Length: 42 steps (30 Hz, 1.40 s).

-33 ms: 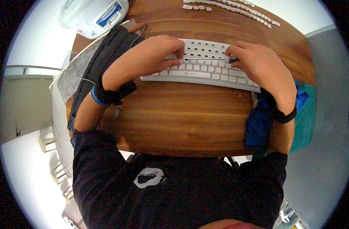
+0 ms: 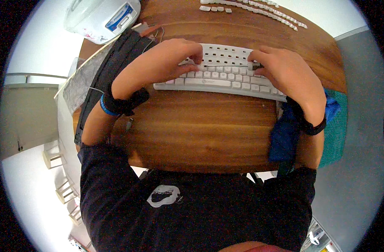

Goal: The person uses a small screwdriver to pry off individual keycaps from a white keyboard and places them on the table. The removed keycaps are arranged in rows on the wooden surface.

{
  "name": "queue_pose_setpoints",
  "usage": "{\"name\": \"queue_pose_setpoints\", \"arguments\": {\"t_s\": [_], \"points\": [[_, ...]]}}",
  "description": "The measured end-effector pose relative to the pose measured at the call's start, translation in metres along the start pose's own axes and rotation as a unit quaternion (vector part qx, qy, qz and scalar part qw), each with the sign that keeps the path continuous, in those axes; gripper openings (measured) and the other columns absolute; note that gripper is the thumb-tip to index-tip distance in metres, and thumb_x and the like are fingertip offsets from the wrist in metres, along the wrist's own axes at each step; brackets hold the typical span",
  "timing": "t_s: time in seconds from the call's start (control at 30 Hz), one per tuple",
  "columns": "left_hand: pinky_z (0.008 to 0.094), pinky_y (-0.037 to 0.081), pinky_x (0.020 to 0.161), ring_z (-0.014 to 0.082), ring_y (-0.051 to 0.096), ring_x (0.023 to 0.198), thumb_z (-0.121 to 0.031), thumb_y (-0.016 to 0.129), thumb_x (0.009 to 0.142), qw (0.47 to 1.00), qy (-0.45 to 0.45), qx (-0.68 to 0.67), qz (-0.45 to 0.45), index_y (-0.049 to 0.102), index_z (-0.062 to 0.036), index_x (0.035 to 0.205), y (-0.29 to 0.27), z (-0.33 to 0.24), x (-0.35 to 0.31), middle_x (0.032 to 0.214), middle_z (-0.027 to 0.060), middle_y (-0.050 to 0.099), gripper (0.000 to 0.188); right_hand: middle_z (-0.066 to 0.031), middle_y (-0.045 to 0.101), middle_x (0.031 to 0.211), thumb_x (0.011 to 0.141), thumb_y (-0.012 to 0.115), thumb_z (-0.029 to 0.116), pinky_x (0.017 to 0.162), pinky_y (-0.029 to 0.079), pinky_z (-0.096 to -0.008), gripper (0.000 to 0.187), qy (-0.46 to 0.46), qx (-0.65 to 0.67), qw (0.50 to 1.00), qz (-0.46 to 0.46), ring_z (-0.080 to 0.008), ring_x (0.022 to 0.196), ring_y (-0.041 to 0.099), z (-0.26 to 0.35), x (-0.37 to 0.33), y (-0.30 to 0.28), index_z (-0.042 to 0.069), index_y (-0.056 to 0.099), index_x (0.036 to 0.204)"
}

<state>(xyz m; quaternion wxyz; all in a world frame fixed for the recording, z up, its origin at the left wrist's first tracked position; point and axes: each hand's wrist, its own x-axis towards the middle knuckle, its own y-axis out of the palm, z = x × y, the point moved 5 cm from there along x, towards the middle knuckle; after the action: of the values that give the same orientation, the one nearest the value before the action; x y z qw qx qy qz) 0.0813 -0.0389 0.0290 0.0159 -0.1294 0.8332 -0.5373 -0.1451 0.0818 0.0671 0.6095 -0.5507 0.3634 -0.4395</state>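
A white keyboard (image 2: 225, 83) lies on the wooden table in front of me. Keycaps sit on its lower rows, while dark switch sockets show bare in the upper rows. Across the keyboard runs a thin rod-like tool (image 2: 225, 66), whose dark handle end is in the curled thumb and fingers of my right hand (image 2: 280, 69). My left hand (image 2: 183, 56) is bent over the keyboard's left part, thumb and fingers curled near the rod's tip. What those left fingers grip, if anything, is hidden.
Rows of loose white keycaps (image 2: 269, 13) lie at the table's far right. A white appliance (image 2: 108, 19) stands at the far left, near a long black case (image 2: 112, 67). Blue cloth (image 2: 284, 136) and a teal surface (image 2: 335, 130) are by my right forearm.
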Motion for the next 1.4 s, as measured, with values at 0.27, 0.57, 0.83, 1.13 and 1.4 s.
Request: {"name": "queue_pose_setpoints", "arguments": {"t_s": [0.27,0.57,0.83,1.13,1.4], "points": [[0.0371,0.059,0.072,0.0212,0.074,0.079,-0.019,0.081,0.091,0.998,-0.031,-0.01,-0.046,0.073,-0.0035,0.106,-0.023,0.007,0.075,0.09,0.0121,0.077,0.022,-0.0185,0.074,0.102,0.091,0.067,0.012,0.081,0.06,-0.0507,0.022,-0.02,-0.03,0.999,-0.02,-0.0402,0.098,0.074,-0.009,-0.011,-0.003,0.005,0.068,0.111],[0.0418,0.058,0.08,0.0299,0.072,0.083,-0.016,0.076,0.093,0.994,0.042,0.033,-0.097,0.069,-0.0017,0.101,0.012,0.062,0.163,0.095,0.0161,0.075,0.018,-0.0183,0.074,0.094,0.093,0.063,0.014,0.08,0.059,-0.0512,0.013,-0.031,-0.018,0.998,-0.059,-0.0408,0.093,0.074,-0.004,-0.012,-0.009,0.005,0.069,0.1],[0.0492,0.06,0.081,0.0342,0.076,0.096,-0.024,0.08,0.091,0.977,-0.078,0.11,-0.163,0.063,-0.0125,0.121,0.014,0.09,0.187,0.1,0.0089,0.079,0.036,-0.0171,0.073,0.096,0.093,0.063,0.015,0.079,0.059,-0.0509,0.012,-0.017,-0.026,0.998,-0.06,-0.039,0.095,0.074,-0.006,-0.014,-0.012,0.006,0.069,0.099],[0.0505,0.058,0.08,0.0386,0.073,0.093,-0.021,0.072,0.093,0.969,-0.057,0.088,-0.222,0.073,-0.0006,0.093,0.0,0.078,0.184,0.097,0.0164,0.076,0.02,-0.0167,0.073,0.094,0.093,0.063,0.014,0.079,0.06,-0.0504,0.012,-0.017,-0.027,0.998,-0.049,-0.039,0.094,0.075,-0.006,-0.013,-0.01,0.006,0.069,0.1],[0.0491,0.059,0.087,0.0358,0.074,0.102,-0.028,0.079,0.09,0.974,-0.014,0.151,-0.169,0.069,-0.0125,0.115,0.0,0.088,0.163,0.104,0.0121,0.078,0.032,-0.0147,0.072,0.096,0.092,0.063,0.015,0.078,0.059,-0.0497,0.013,-0.036,-0.054,0.995,-0.072,-0.0395,0.094,0.073,-0.007,-0.011,-0.013,0.008,0.07,0.101]]}}
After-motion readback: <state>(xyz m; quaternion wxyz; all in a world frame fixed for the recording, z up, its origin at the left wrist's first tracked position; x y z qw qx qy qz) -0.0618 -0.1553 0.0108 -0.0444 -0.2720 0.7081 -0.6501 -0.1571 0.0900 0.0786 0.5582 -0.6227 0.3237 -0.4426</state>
